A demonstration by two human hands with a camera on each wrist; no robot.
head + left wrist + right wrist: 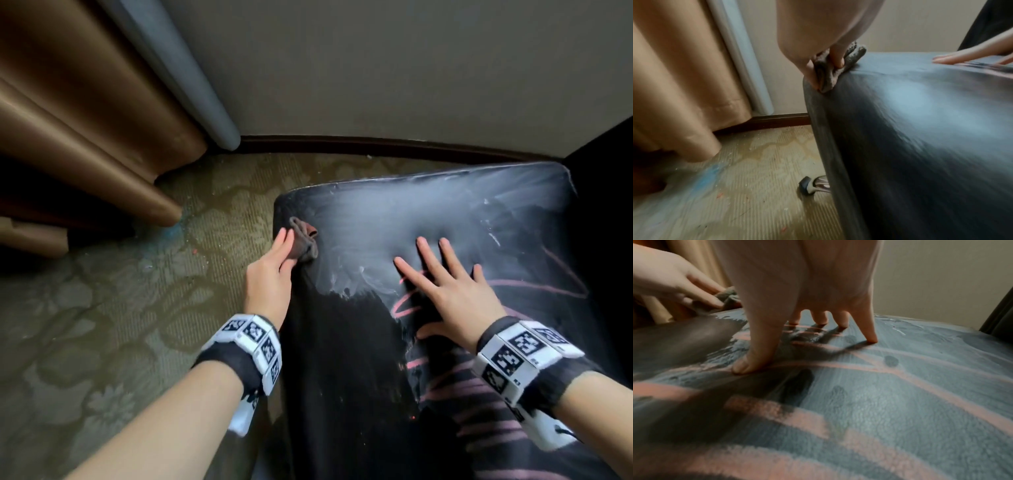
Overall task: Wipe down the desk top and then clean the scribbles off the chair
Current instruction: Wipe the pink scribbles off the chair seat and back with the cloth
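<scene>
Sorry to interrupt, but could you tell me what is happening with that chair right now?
A person is cleaning chalk-like scribbles off a black chair seat. The left hand grips a bunched grey cloth at the seat's left edge, while the right hand lies flat with fingers spread, steadying the cushion. The near left part of the seat looks wiped dark; a whitish haze covers the far part, and pink scribbles remain under and around the right hand.

Behind both bare hands [270,274], each wrist wears a black band [236,366] carrying white blocks of black-and-white, seemingly square-coded markers [513,356].
</scene>
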